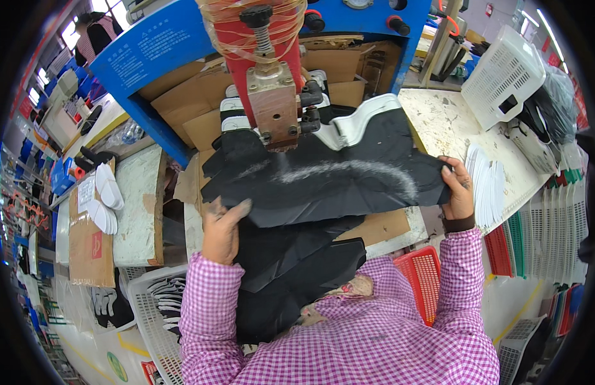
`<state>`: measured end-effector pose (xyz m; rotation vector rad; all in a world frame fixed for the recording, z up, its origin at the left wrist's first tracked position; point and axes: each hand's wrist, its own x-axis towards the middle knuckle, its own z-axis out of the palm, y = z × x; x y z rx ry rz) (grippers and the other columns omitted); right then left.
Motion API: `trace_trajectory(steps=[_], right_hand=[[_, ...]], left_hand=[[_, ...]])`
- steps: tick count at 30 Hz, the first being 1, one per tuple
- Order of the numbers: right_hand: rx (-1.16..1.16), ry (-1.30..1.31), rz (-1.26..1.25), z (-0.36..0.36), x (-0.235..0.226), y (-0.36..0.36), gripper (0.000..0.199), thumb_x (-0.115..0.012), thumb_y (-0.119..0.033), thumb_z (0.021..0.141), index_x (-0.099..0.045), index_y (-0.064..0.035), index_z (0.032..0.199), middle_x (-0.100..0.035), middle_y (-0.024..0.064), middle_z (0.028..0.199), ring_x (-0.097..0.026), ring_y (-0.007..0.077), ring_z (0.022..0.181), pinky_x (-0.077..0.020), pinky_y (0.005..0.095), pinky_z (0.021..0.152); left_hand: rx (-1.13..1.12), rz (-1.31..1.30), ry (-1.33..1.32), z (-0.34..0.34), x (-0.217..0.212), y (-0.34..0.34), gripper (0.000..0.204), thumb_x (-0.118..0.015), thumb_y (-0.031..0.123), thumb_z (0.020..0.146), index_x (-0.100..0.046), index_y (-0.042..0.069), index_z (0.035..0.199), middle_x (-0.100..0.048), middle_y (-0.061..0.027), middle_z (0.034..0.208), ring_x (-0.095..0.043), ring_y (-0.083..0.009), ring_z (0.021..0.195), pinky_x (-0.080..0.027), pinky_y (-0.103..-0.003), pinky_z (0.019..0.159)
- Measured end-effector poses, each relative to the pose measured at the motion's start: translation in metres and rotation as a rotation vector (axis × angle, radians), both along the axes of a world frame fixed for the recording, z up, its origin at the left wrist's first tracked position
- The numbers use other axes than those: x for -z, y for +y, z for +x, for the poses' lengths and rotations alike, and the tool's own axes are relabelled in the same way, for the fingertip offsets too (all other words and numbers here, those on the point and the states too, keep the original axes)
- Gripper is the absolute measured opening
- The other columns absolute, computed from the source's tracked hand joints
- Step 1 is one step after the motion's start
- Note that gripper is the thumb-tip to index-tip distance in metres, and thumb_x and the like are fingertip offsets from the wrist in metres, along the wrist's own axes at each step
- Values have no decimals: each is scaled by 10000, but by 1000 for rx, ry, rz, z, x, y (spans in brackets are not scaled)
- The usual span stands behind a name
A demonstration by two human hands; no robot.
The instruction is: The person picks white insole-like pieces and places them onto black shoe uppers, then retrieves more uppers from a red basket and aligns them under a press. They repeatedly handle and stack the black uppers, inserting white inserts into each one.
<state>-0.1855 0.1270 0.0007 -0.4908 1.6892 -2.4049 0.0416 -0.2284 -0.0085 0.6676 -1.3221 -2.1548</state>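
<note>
A wide black sheet (323, 192), smeared with white streaks, stretches between my two hands under the machine's metal head (274, 106). My left hand (224, 231) is closed at the sheet's near left corner, its thumb on top and the other fingers mostly hidden. At the right end, my right hand (460, 189) pinches the edge between thumb and fingers. A white-edged piece (368, 122) with a curved outline lies along the sheet's far side, partly covered. More black sheets (291, 276) hang or lie in folds below, close to my body.
A red machine arm (236, 70) wrapped in yellowish bands stands ahead, within a blue frame (156, 51). White insole-shaped pieces lie in stacks (485, 186) on the right table and on a carton (92, 237) at left. Baskets stand low: white (140, 308) at left, red (420, 282) at right.
</note>
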Motion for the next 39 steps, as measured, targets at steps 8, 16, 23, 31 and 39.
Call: trace_trajectory(steps=[8, 16, 23, 31, 39], right_hand=[[-158, 63, 73, -7, 27, -91, 214, -613, -76, 877, -582, -17, 1081, -635, 83, 1059, -560, 67, 769, -435, 184, 550], [22, 28, -46, -39, 22, -35, 243, -566, -25, 889, -588, -3, 1130, -611, 89, 1122, -596, 172, 996, -482, 279, 885], [-119, 19, 280, -8, 29, -78, 231, -589, -76, 889, -588, -16, 1113, -628, 71, 1076, -554, 72, 700, -451, 194, 554], [57, -96, -30, -22, 23, -42, 225, -588, -28, 863, -600, -3, 1086, -623, 79, 1065, -594, 165, 982, -481, 286, 877], [-212, -74, 51, 1, 41, -103, 182, -624, -48, 863, -586, -33, 1040, -628, 35, 986, -568, 89, 826, -438, 214, 717]], left_hand=[[-155, -245, 111, 12, -16, -71, 281, -606, -37, 823, -569, -63, 1100, -631, -118, 1055, -611, -200, 969, -470, -305, 904], [-87, -323, 47, -30, 6, -13, 351, -706, 64, 789, -594, -78, 1090, -641, -51, 941, -592, -148, 878, -449, -277, 856], [-170, -358, -18, 17, -19, -62, 193, -640, 11, 829, -617, -27, 1017, -648, -96, 1002, -626, -172, 870, -484, -289, 823], [-22, -312, 129, 7, 12, -6, 251, -698, 23, 779, -636, -30, 1017, -653, -69, 1013, -601, -156, 917, -435, -269, 889], [-226, -281, 104, 69, 9, -65, 278, -659, -17, 797, -628, -36, 1072, -667, -76, 1007, -620, -159, 901, -453, -299, 897]])
